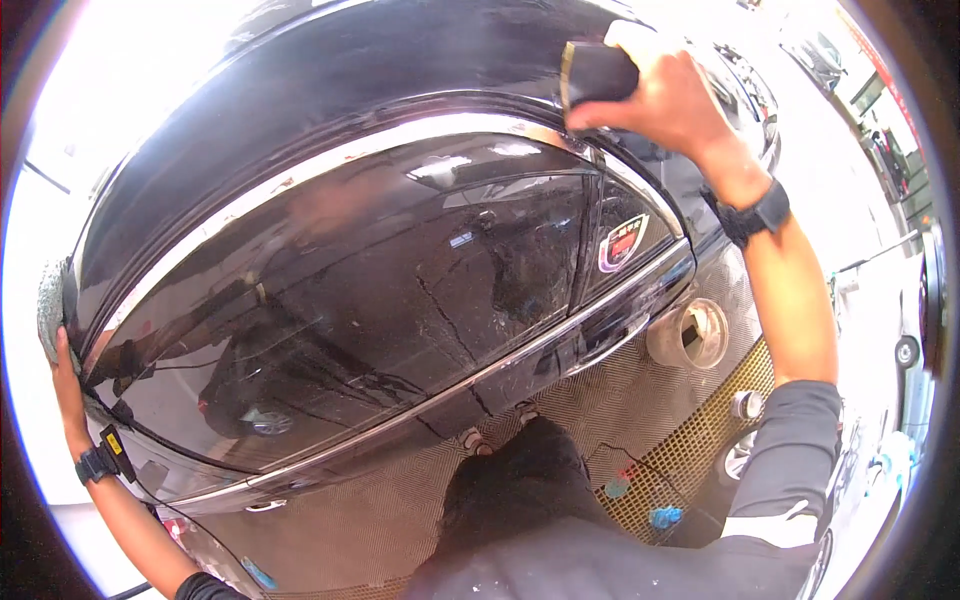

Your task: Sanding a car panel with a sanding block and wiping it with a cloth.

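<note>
A dark car door (420, 250) with a dark window and bright metal trim stands before me, its surface wet in streaks. My right hand (672, 95) is raised over the roof edge at the upper right. It is closed around a black block (605, 75) with a thin yellowish edge, held near the roof trim (520, 125); whether the block touches the car is unclear. At the far left, my left hand (68, 385) rests against the car's edge, a finger stretched upward. Beside it is a grey speckled surface (50, 305), which I cannot identify; some fingers are hidden.
A round pale bucket (688, 335) with something dark inside stands on the patterned floor (350, 535) by the door. Yellow floor grating (755, 385) runs along the right. A blue crumpled item (664, 517) lies there near a thin dark cable. Other cars stand at the far right.
</note>
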`<control>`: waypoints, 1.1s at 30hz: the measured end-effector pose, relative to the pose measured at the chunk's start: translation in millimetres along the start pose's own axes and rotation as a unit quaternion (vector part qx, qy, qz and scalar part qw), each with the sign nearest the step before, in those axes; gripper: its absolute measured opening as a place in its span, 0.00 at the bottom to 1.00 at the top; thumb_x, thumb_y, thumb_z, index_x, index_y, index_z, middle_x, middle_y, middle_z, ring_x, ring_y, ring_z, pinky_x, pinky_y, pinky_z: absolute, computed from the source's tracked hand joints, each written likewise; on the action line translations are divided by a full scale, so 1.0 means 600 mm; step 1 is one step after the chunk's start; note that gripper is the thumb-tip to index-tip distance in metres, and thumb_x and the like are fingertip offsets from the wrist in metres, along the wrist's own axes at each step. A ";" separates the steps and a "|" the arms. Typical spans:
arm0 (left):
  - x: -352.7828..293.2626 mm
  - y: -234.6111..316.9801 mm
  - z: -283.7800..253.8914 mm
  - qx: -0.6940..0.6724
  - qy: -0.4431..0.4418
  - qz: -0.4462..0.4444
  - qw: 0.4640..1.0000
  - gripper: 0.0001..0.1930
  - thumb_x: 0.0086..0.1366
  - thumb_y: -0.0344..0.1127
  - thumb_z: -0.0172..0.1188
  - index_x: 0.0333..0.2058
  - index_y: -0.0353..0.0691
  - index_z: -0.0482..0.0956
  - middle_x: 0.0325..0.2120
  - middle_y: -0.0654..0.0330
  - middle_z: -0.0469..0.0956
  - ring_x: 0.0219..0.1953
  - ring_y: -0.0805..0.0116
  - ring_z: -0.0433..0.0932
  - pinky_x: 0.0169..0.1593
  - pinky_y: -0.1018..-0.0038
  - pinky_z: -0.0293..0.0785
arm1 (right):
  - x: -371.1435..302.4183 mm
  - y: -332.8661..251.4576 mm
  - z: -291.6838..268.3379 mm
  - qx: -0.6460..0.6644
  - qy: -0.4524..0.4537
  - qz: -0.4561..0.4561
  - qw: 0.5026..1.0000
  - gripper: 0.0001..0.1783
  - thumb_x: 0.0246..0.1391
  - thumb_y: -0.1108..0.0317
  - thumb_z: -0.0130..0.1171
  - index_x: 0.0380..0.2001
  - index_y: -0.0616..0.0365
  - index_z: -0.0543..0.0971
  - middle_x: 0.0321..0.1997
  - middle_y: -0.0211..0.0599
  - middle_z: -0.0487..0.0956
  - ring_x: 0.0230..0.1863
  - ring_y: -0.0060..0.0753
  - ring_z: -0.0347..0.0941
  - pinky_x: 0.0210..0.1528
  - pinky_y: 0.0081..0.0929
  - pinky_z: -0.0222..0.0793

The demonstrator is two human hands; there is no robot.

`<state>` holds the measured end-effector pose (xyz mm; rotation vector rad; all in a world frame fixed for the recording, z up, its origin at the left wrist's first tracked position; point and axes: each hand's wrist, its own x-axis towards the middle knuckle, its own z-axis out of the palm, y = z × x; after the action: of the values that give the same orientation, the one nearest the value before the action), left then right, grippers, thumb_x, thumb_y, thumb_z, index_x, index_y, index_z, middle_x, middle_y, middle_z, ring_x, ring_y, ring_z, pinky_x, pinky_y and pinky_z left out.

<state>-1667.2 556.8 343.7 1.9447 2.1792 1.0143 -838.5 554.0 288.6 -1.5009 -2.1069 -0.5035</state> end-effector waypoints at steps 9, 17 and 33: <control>-0.013 0.030 0.003 0.014 -0.021 -0.027 0.999 0.34 0.75 0.55 0.47 0.66 0.30 0.65 0.65 0.51 0.67 0.68 0.61 0.63 0.70 0.70 0.54 | -0.179 0.173 -0.021 -0.178 -0.106 0.194 0.959 0.42 0.38 0.40 0.76 0.51 0.59 0.79 0.49 0.50 0.82 0.49 0.52 0.79 0.50 0.43 0.74; -0.050 0.150 0.034 0.042 0.041 0.054 0.997 0.33 0.75 0.51 0.48 0.68 0.33 0.61 0.65 0.48 0.66 0.69 0.62 0.62 0.70 0.68 0.54 | -0.002 -0.043 -0.002 -0.098 0.126 0.040 0.986 0.09 0.57 0.67 0.61 0.37 0.60 0.77 0.37 0.45 0.79 0.38 0.55 0.76 0.40 0.43 0.70; -0.070 0.232 0.020 0.093 -0.027 0.196 0.976 0.36 0.63 0.34 0.60 0.68 0.35 0.59 0.67 0.42 0.63 0.70 0.48 0.60 0.71 0.64 0.56 | 0.241 -0.565 0.073 0.068 0.056 -0.221 0.971 0.22 0.62 0.68 0.54 0.59 0.58 0.75 0.63 0.47 0.75 0.62 0.54 0.70 0.64 0.43 0.67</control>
<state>-1532.1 522.9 387.0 2.5255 1.9692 0.8030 -1205.9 578.7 335.5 -0.9014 -2.3348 -0.5707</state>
